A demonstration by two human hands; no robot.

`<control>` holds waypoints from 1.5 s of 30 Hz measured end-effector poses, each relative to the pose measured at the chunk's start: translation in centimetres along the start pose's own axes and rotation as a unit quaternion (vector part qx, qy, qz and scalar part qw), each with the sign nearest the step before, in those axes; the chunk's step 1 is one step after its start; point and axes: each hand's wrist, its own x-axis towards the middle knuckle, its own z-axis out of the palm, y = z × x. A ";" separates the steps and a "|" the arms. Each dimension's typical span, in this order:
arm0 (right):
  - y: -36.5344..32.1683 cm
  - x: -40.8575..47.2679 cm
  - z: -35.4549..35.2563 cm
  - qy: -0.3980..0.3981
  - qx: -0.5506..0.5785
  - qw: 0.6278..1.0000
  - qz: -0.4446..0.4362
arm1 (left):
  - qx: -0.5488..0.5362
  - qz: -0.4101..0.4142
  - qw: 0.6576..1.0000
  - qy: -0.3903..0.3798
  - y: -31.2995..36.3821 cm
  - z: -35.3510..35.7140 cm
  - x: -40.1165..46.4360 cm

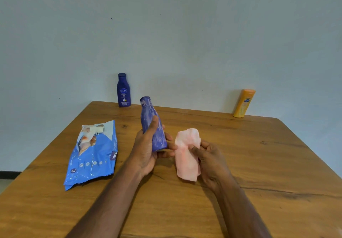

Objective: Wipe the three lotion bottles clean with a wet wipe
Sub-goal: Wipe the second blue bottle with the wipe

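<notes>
Left hand (146, 150): fingers wrapped round purple bottle (153, 126), held tilted above wooden table (240, 154).
Right hand (211, 161): pinches wet wipe (187, 154) just beside it.
Far edge: blue bottle (123, 90), yellow bottle (244, 103), upright.
Left: wipes pack (92, 154), flat.

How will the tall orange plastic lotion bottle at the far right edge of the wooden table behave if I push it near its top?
The orange plastic lotion bottle would probably tip rather than slide: it stands tall and narrow on a small base. It already seems to lean slightly, so it likely topples easily. Its smooth plastic may feel slippery.
</notes>
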 end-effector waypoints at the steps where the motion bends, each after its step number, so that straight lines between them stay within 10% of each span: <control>1: -0.2 0.1 -0.2 0.014 0.010 1.000 0.002 | 0.012 -0.015 1.000 -0.013 -0.1 -0.2 -0.3; 9: -0.3 0.9 -0.3 0.103 0.111 0.988 -0.023 | -0.003 -0.134 0.987 -0.090 -1.7 0.1 -2.0; 13: -0.5 0.8 -0.4 0.233 -0.076 0.922 -0.299 | 0.025 -0.151 0.980 -0.125 -1.9 0.5 -2.1; 29: 0.3 0.0 1.6 0.039 -0.506 0.738 -0.446 | 0.329 0.063 0.937 -0.101 -3.3 1.2 -1.8; 36: -0.4 -1.1 1.5 0.161 -0.327 0.850 -0.380 | 0.451 0.172 0.871 -0.097 -3.4 0.2 -1.4; 41: -1.6 -0.7 0.4 0.329 -0.178 0.856 -0.358 | 0.440 0.229 0.862 -0.104 -3.5 -0.4 -0.9; 45: -1.9 -0.6 -0.6 0.289 -0.199 0.868 -0.351 | 0.457 0.259 0.843 -0.118 -3.4 -1.3 -0.6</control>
